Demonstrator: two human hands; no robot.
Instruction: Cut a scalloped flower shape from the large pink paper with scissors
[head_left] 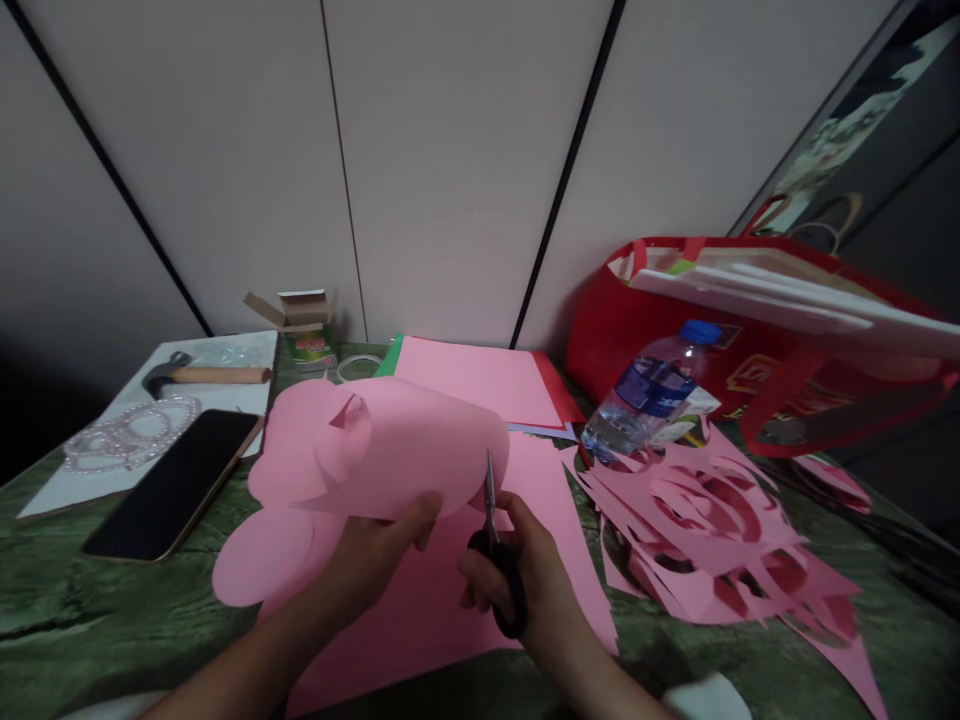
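My left hand (386, 555) grips a curled sheet of pink paper (427, 435) by its near edge, thumb on top. In my right hand (525, 565) is a pair of scissors (491, 530) with black handles, blades pointing away from me against the right end of that sheet. A cut strip curls up at the sheet's left part. Below both hands lies a stack of pink paper (435, 620). Rounded pink cutouts (262, 555) lie to the left of it, partly under the held sheet.
Pink paper scraps (697, 530) pile up at right, beside a water bottle (645, 390) and a red bag (600, 330). At left are a phone (176, 485), a hammer (217, 375), a bead string (135, 435) and a small open box (309, 335). Coloured paper (480, 380) lies near the wall.
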